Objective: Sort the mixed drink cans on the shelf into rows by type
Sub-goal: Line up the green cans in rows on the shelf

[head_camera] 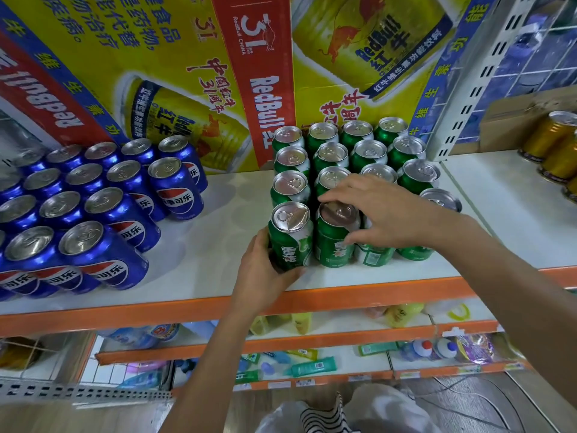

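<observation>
Bare left hand and right hand, bare forearms; pale trousers, black-and-white striped fabric

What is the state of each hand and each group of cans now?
left hand: holds the front-left green can by its base.
right hand: grips the next green can, finger over its top.
green cans: upright, sealed, in rows.
blue cans: upright, sealed, grouped at left.
gold cans: upright, at far right.
</observation>
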Available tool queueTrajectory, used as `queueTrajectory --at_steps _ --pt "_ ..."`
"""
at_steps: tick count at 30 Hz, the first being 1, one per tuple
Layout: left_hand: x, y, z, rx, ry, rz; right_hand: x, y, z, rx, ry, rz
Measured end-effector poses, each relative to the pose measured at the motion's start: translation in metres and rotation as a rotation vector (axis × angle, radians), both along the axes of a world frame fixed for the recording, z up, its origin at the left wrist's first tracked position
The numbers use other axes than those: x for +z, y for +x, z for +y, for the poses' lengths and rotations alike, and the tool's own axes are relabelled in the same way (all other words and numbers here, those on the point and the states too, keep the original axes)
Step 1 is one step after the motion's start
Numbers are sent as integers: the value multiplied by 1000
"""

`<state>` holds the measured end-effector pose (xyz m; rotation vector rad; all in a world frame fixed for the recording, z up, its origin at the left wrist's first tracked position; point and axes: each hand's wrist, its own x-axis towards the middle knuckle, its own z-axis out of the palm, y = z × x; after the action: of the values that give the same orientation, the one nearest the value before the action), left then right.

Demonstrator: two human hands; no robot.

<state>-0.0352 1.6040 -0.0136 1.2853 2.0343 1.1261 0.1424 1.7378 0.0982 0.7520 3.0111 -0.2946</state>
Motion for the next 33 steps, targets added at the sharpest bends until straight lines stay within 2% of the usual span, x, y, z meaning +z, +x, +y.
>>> queueTrajectory --at_steps 9,27,30,33 --pt "4 3 -1 31 17 23 -2 3 0 10 -82 55" --pt "2 4 -2 10 14 46 -5 6 0 22 -71 79" --pt "5 6 -3 18 17 39 -4 9 1 39 -137 132" --pt "12 10 -6 21 79 -27 4 16 5 -31 -166 236"
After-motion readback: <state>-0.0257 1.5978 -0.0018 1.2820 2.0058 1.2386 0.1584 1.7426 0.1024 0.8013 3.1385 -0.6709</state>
